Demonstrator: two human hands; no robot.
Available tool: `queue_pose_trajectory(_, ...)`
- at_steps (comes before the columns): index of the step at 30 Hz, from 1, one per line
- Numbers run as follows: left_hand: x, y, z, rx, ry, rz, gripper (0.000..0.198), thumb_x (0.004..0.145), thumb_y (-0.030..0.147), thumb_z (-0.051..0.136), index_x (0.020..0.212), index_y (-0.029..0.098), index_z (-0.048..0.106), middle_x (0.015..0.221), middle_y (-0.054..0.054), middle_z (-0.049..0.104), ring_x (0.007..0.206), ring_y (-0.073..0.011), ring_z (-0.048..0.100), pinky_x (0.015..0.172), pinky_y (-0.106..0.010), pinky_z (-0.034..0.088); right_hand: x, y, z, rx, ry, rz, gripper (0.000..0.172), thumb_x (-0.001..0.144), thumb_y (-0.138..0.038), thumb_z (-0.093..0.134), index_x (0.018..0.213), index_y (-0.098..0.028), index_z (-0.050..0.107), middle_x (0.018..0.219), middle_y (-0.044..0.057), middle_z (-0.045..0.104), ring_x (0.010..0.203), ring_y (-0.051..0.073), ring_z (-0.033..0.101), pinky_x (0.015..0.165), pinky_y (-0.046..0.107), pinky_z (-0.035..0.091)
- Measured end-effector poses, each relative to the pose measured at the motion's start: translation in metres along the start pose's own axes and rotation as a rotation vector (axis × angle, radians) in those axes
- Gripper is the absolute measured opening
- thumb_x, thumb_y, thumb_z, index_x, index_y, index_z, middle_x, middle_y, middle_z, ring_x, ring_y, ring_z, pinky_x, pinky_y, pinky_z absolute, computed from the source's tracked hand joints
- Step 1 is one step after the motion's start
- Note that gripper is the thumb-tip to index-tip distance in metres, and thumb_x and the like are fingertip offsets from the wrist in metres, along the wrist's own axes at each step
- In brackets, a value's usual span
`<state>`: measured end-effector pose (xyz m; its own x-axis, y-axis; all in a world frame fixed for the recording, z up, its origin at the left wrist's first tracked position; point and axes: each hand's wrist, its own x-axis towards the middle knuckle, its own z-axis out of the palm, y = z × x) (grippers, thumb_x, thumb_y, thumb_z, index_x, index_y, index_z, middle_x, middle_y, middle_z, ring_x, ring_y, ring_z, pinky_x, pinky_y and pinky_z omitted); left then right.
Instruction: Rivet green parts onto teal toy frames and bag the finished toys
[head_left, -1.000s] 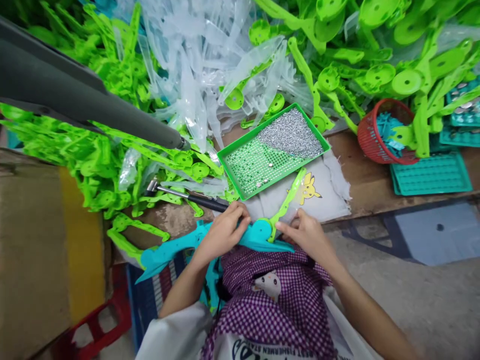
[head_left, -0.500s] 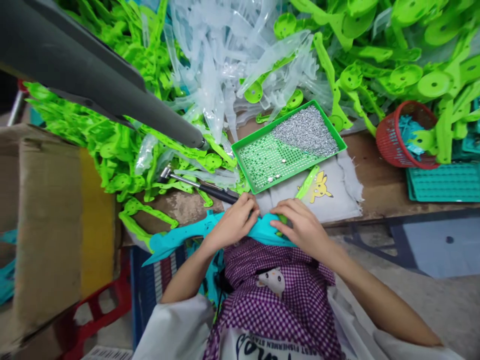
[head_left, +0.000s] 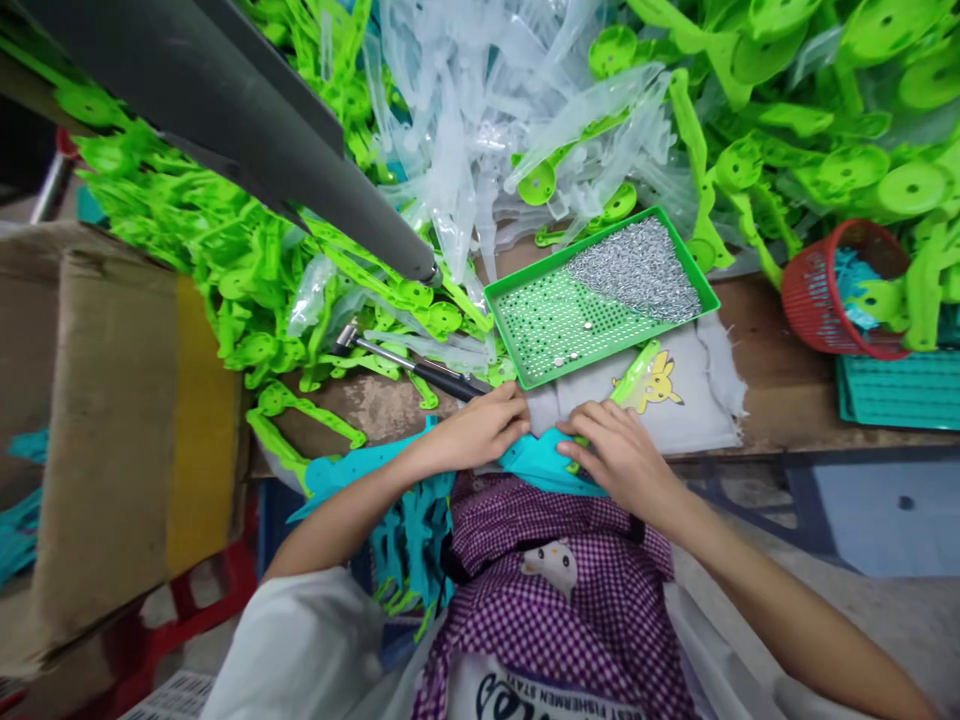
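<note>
Across my lap, at the table edge, lies a turquoise plastic part (head_left: 544, 462). My left hand (head_left: 491, 425) is closed at its upper edge, fingertips bent together; what exactly lies between them is hidden. My right hand (head_left: 619, 445) grips the part's right side, thumb and fingers curled round it, with a bit of lime green showing underneath. Under my left forearm stretches a long turquoise section (head_left: 360, 465); whether it joins the part in my hands is covered. Just beyond my left hand rests a hammer (head_left: 412, 367) with a black handle.
A green perforated tray (head_left: 532, 372) holds a heap of small metal pins. Piles of lime green parts (head_left: 187, 220) and translucent pieces (head_left: 465, 110) cover the back. A grey machine arm (head_left: 300, 150) slants in from upper left. A red basket (head_left: 810, 290) and cardboard box (head_left: 112, 450) flank the sides.
The view has shifted, so the table things appear further right. My left forearm now lies lower across the long turquoise section. Both hands stay on the turquoise part.
</note>
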<state>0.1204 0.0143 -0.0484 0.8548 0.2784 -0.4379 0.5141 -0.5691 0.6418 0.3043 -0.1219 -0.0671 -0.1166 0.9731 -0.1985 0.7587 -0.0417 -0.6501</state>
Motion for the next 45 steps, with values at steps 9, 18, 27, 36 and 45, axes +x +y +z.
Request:
queue_pose_trajectory(9, 0.006, 0.005, 0.002, 0.084, -0.003, -0.051, 0.017, 0.095, 0.022, 0.043, 0.088, 0.016, 0.057, 0.083, -0.004, 0.059, 0.078, -0.0176, 0.057, 0.071, -0.029, 0.042, -0.002, 0.005, 0.004, 0.022, 0.075, -0.005, 0.017, 0.094, -0.039, 0.052, 0.098, -0.026, 0.062, 0.101, -0.001, 0.068, 0.105, 0.021, 0.055, 0.08, 0.039, 0.022)
queue_pose_trajectory(18, -0.015, -0.002, -0.022, -0.046, 0.186, -0.002, 0.02, 0.096, 0.024, 0.045, 0.102, 0.018, 0.063, 0.096, -0.005, 0.069, 0.087, -0.0164, 0.064, 0.078, -0.029, 0.047, -0.001, 0.007, 0.005, 0.044, 0.078, -0.015, 0.018, 0.094, -0.039, 0.052, 0.097, -0.026, 0.063, 0.097, 0.0, 0.07, 0.101, 0.022, 0.057, 0.079, 0.038, 0.026)
queue_pose_trajectory(27, -0.063, -0.001, 0.004, 0.481, 0.313, 0.114, 0.022, 0.098, 0.024, 0.042, 0.099, 0.018, 0.063, 0.104, -0.008, 0.066, 0.091, -0.0196, 0.059, 0.078, -0.032, 0.043, -0.002, 0.006, 0.006, 0.05, 0.078, 0.009, 0.016, 0.094, -0.038, 0.052, 0.096, -0.027, 0.063, 0.098, 0.0, 0.069, 0.1, 0.022, 0.059, 0.085, 0.04, 0.024)
queue_pose_trajectory(36, -0.063, -0.007, 0.013, 0.417, 0.291, 0.101, 0.022, 0.095, 0.018, 0.045, 0.108, 0.02, 0.062, 0.126, -0.012, 0.055, 0.115, -0.0254, 0.052, 0.093, -0.042, 0.041, -0.003, 0.009, 0.011, 0.019, 0.119, -0.01, 0.019, 0.094, -0.04, 0.052, 0.096, -0.026, 0.064, 0.1, 0.001, 0.07, 0.1, 0.023, 0.059, 0.084, 0.04, 0.028)
queue_pose_trajectory(45, -0.071, -0.012, 0.044, 0.316, 0.483, 0.045, 0.027, 0.092, 0.012, 0.045, 0.109, 0.022, 0.064, 0.135, -0.015, 0.049, 0.121, -0.0289, 0.049, 0.099, -0.052, 0.036, -0.003, 0.009, 0.012, 0.014, 0.117, -0.018, 0.024, 0.094, -0.042, 0.05, 0.098, -0.025, 0.066, 0.099, 0.004, 0.07, 0.099, 0.025, 0.06, 0.086, 0.043, 0.031)
